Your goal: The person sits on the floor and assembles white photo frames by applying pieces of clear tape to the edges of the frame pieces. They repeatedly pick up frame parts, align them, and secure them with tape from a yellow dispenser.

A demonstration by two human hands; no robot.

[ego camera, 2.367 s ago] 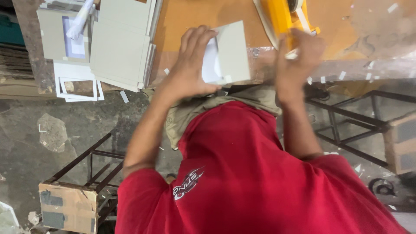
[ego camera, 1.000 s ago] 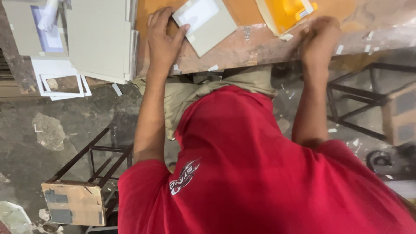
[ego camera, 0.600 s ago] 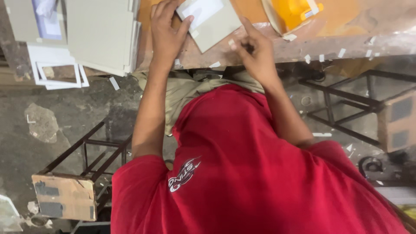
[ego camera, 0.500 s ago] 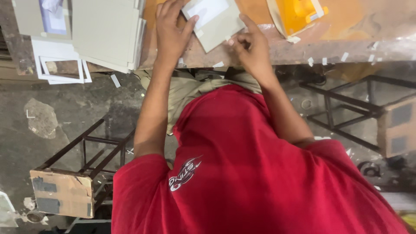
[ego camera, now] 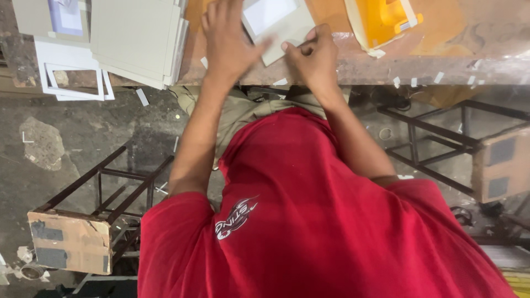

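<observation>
A small grey card [ego camera: 279, 25] with a white panel lies on the brown table [ego camera: 430, 69] near its front edge. My left hand [ego camera: 226, 38] lies flat on the card's left part, fingers spread and blurred by motion. At the card's lower right edge my right hand [ego camera: 314, 55] has its fingertips pinched together on the card. Whether a bit of tape is under those fingers cannot be made out. A yellow tape dispenser [ego camera: 383, 19] stands to the right of the card, apart from both hands.
A stack of large grey boards [ego camera: 138, 38] overhangs the table's left end, with white frames [ego camera: 72, 80] beneath. Short white tape strips [ego camera: 417, 81] stick along the table edge. Metal stools stand on the floor at left [ego camera: 105, 193] and right [ego camera: 447, 149].
My right hand has left the yellow dispenser and come left to the card's edge. My left hand has stayed on the card, which has shifted slightly.
</observation>
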